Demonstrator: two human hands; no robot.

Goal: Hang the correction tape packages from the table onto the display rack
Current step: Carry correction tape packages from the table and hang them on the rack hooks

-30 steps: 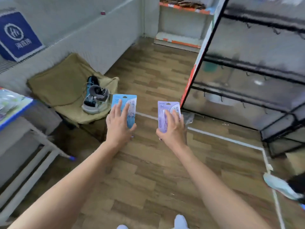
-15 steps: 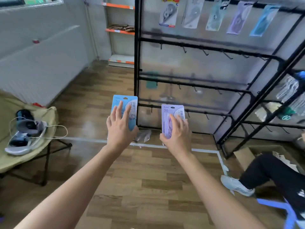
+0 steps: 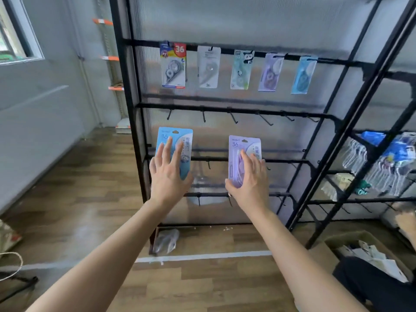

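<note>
five packages (image 3: 236,69) on rack (image 3: 236,109); hands hold two.

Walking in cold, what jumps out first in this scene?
Two bare hands held up in the middle: the left hand holds a blue package, the right hand a purple package. Behind them stands a black display rack, five packages hanging along its top bar and empty hooks below.

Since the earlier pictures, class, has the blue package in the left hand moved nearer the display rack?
Yes. The blue package in the left hand now overlaps the display rack bars, below the empty hooks; earlier it was over floor, left of the rack.
</note>
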